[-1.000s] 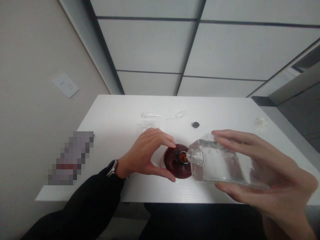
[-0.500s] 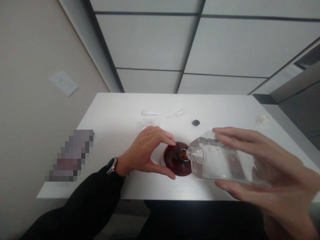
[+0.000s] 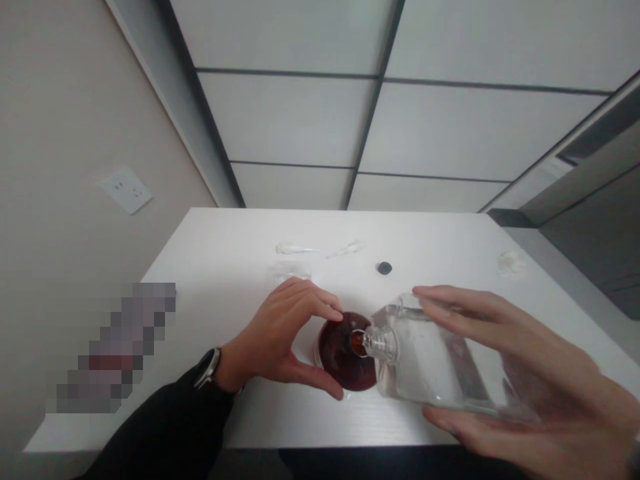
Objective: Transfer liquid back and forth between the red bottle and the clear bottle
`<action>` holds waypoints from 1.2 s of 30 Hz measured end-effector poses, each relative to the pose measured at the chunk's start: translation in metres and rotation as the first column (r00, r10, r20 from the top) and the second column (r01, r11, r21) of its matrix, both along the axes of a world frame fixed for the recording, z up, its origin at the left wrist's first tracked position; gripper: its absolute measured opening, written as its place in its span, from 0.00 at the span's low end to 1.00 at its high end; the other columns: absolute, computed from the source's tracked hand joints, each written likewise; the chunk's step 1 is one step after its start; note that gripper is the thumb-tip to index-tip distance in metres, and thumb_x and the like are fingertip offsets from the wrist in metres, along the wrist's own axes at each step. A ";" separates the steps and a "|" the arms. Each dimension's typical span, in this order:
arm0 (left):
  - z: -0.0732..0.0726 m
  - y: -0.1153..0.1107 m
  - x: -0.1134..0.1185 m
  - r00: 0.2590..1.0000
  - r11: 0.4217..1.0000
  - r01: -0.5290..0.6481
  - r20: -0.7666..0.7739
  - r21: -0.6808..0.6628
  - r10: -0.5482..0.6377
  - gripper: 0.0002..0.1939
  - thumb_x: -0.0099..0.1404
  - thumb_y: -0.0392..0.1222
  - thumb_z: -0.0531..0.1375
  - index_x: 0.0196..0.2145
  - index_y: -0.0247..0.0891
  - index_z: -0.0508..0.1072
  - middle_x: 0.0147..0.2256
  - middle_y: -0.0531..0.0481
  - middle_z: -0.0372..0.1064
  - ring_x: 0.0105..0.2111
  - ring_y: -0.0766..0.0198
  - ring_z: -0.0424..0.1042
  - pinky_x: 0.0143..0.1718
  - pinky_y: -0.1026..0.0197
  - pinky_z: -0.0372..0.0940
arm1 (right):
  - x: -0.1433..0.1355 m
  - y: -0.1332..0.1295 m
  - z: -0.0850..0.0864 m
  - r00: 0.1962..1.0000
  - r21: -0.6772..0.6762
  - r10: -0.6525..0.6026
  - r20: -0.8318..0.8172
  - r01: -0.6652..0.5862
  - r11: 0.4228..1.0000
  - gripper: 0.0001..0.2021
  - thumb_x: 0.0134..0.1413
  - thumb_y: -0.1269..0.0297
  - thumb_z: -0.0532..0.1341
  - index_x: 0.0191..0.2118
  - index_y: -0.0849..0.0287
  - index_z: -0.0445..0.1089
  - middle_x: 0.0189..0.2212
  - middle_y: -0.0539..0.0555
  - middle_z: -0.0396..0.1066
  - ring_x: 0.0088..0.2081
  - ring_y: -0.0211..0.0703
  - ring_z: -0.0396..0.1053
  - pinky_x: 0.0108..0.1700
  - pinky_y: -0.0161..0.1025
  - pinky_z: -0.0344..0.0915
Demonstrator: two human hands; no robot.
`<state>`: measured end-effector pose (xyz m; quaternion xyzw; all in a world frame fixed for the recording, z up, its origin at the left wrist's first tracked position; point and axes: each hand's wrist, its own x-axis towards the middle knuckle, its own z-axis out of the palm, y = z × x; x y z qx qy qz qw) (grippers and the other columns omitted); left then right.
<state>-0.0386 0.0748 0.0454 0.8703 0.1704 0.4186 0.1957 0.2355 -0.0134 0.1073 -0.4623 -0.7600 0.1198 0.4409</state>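
Note:
A dark red-brown round bottle (image 3: 343, 357) with an open neck stands on the white table (image 3: 430, 233). My left hand (image 3: 290, 340) is curled around its left side, thumb at the front and fingers behind. My right hand (image 3: 520, 367) grips a large clear bottle (image 3: 435, 360) of clear liquid from the right, thumb and fingers on opposite sides. This bottle lies tilted on its side, its neck at the mouth of the red-brown bottle. Whether liquid is flowing cannot be made out.
Two clear droppers (image 3: 297, 249) lie behind the hands, beside a clear container (image 3: 290, 270) partly hidden by my left hand. A black cap (image 3: 385, 268) and a whitish item (image 3: 511, 264) are farther right. A blurred-out object (image 3: 113, 353) is at left.
The view has tilted upward, so the table and hands appear lower. Both hands keep their holds, and the clear bottle's neck stays at the red-brown bottle's mouth.

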 end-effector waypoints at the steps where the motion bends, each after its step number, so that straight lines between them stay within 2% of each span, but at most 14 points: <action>1: 0.000 0.000 0.000 1.000 1.000 0.000 0.003 -0.001 0.000 0.34 0.62 0.71 0.69 0.51 0.44 0.68 0.45 0.46 0.80 0.40 0.56 0.80 0.44 0.54 0.69 | 0.000 0.001 0.001 1.000 0.025 0.023 0.012 -0.023 0.999 0.23 0.59 0.51 0.75 0.59 0.44 0.78 0.54 0.54 0.80 0.54 0.51 0.80 0.53 0.40 0.80; 3: 0.000 -0.001 0.000 1.000 1.000 0.003 0.002 -0.004 -0.003 0.33 0.63 0.71 0.69 0.51 0.44 0.68 0.45 0.45 0.80 0.40 0.56 0.80 0.44 0.54 0.69 | 0.001 0.003 0.004 0.997 0.052 0.066 0.041 -0.068 0.996 0.24 0.60 0.55 0.74 0.61 0.47 0.77 0.54 0.56 0.80 0.54 0.51 0.80 0.53 0.39 0.80; 6: 0.000 -0.002 -0.001 1.000 1.000 0.000 0.001 -0.012 0.000 0.33 0.62 0.70 0.70 0.52 0.45 0.68 0.45 0.46 0.80 0.41 0.56 0.80 0.45 0.54 0.69 | 0.005 0.005 0.007 0.992 0.031 0.112 0.051 -0.114 0.993 0.27 0.57 0.59 0.76 0.62 0.49 0.76 0.55 0.59 0.79 0.54 0.55 0.80 0.53 0.44 0.81; 9: 0.000 -0.002 -0.002 1.000 1.000 -0.003 -0.002 -0.025 0.003 0.35 0.59 0.69 0.72 0.52 0.46 0.67 0.45 0.47 0.80 0.40 0.55 0.79 0.45 0.54 0.68 | 0.009 0.005 0.008 0.989 0.006 0.135 0.058 -0.136 0.991 0.31 0.54 0.60 0.77 0.64 0.50 0.76 0.56 0.61 0.79 0.54 0.60 0.80 0.53 0.49 0.82; 13: -0.002 -0.002 -0.002 1.000 0.999 0.008 0.012 -0.035 -0.007 0.35 0.59 0.69 0.72 0.52 0.45 0.68 0.46 0.47 0.80 0.40 0.56 0.79 0.45 0.55 0.68 | 0.011 0.003 0.008 0.987 -0.008 0.140 0.076 -0.140 0.990 0.31 0.54 0.62 0.77 0.64 0.49 0.75 0.56 0.60 0.79 0.54 0.59 0.80 0.54 0.48 0.81; 19: -0.002 -0.002 -0.001 1.000 0.999 0.021 0.021 -0.047 -0.020 0.36 0.57 0.67 0.75 0.53 0.46 0.68 0.46 0.46 0.80 0.40 0.55 0.79 0.45 0.54 0.67 | 0.006 0.002 0.006 0.993 0.016 0.095 0.067 -0.096 0.995 0.28 0.54 0.61 0.77 0.61 0.51 0.78 0.54 0.62 0.79 0.52 0.60 0.81 0.51 0.47 0.82; 22: 0.000 -0.002 -0.001 1.000 0.999 0.016 0.016 -0.048 -0.015 0.36 0.56 0.67 0.75 0.52 0.47 0.67 0.46 0.47 0.81 0.40 0.55 0.80 0.45 0.54 0.67 | 0.003 0.000 0.002 0.998 0.063 0.044 0.038 -0.046 0.997 0.25 0.56 0.57 0.76 0.59 0.50 0.79 0.53 0.60 0.80 0.52 0.58 0.81 0.51 0.45 0.82; 25: 0.000 -0.002 -0.001 1.000 0.999 0.013 0.012 -0.042 -0.012 0.35 0.57 0.67 0.75 0.52 0.46 0.67 0.46 0.47 0.81 0.41 0.55 0.80 0.45 0.54 0.67 | 0.002 -0.003 -0.003 1.000 0.045 0.000 0.029 -0.002 0.999 0.24 0.58 0.53 0.75 0.59 0.49 0.78 0.55 0.59 0.79 0.53 0.56 0.80 0.50 0.43 0.82; 30: 0.000 -0.002 -0.001 1.000 0.999 0.009 0.001 -0.050 -0.008 0.36 0.57 0.67 0.75 0.52 0.46 0.67 0.46 0.47 0.81 0.41 0.55 0.80 0.45 0.54 0.67 | 0.004 -0.006 -0.008 0.998 0.011 -0.002 0.055 0.001 1.000 0.23 0.61 0.51 0.72 0.60 0.47 0.78 0.57 0.58 0.78 0.54 0.56 0.79 0.49 0.42 0.82; 36: 0.000 -0.002 -0.001 1.000 0.999 0.009 0.017 -0.045 -0.008 0.35 0.57 0.67 0.74 0.52 0.46 0.67 0.46 0.47 0.80 0.40 0.55 0.80 0.45 0.54 0.67 | 0.006 -0.001 0.001 0.998 0.043 0.026 0.059 -0.028 0.999 0.27 0.56 0.54 0.76 0.61 0.48 0.78 0.55 0.59 0.79 0.52 0.59 0.80 0.50 0.45 0.83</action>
